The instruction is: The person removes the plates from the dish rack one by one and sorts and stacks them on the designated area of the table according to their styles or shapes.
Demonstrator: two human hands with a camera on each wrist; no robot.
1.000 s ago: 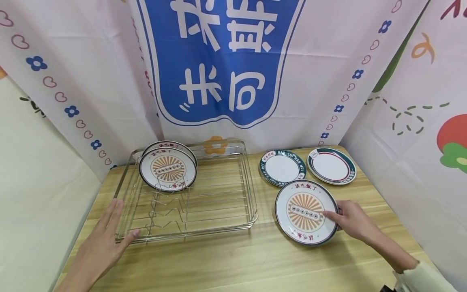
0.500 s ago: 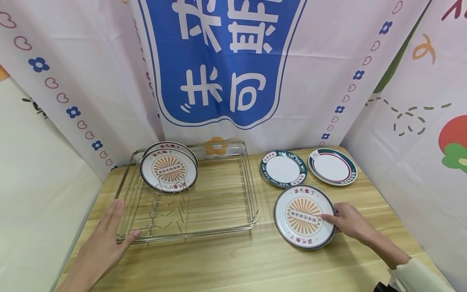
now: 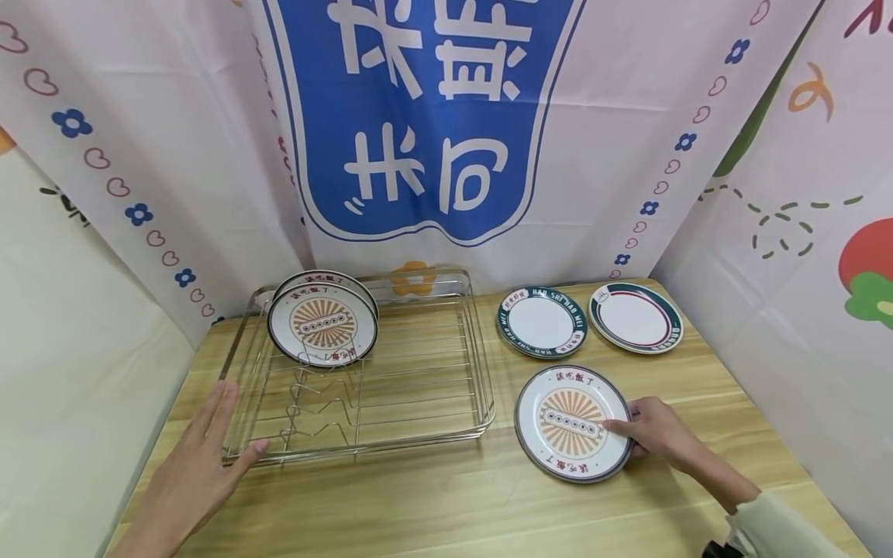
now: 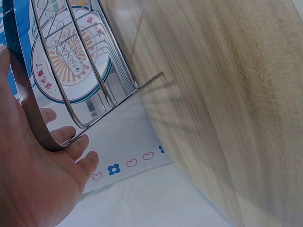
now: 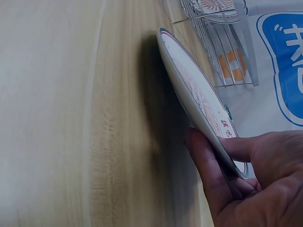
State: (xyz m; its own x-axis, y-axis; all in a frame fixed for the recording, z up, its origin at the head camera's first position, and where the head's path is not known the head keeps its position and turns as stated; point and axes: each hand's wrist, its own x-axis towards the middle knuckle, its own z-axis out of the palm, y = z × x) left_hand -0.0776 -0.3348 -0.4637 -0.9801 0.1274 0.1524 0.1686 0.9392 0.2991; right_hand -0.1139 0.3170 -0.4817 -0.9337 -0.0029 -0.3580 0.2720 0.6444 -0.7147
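Observation:
My right hand (image 3: 659, 432) pinches the right edge of a white plate (image 3: 568, 411) with an orange sunburst centre and dark rim, thumb on its face and fingers underneath. In the right wrist view the plate (image 5: 199, 99) is tilted and held above the tabletop. My left hand (image 3: 183, 473) rests at the front left corner of a wire dish rack (image 3: 418, 443), fingers along its left side and thumb along its front. The left wrist view has those fingers (image 4: 71, 137) relaxed against the metal frame. Two matching plates (image 3: 322, 325) lean upright at the rack's back left.
Right of the rack lies a green-rimmed plate (image 3: 543, 322), perhaps stacked on another. Farther right is a plate (image 3: 635, 318) with green and red bands. A printed cloth (image 3: 600, 155) hangs behind the wooden table (image 3: 446, 504), and cloth covers both sides.
The right hand has brought the held plate slightly left and towards the front, apart from the green-rimmed plate it overlapped earlier in view. The left hand has stayed at the rack.

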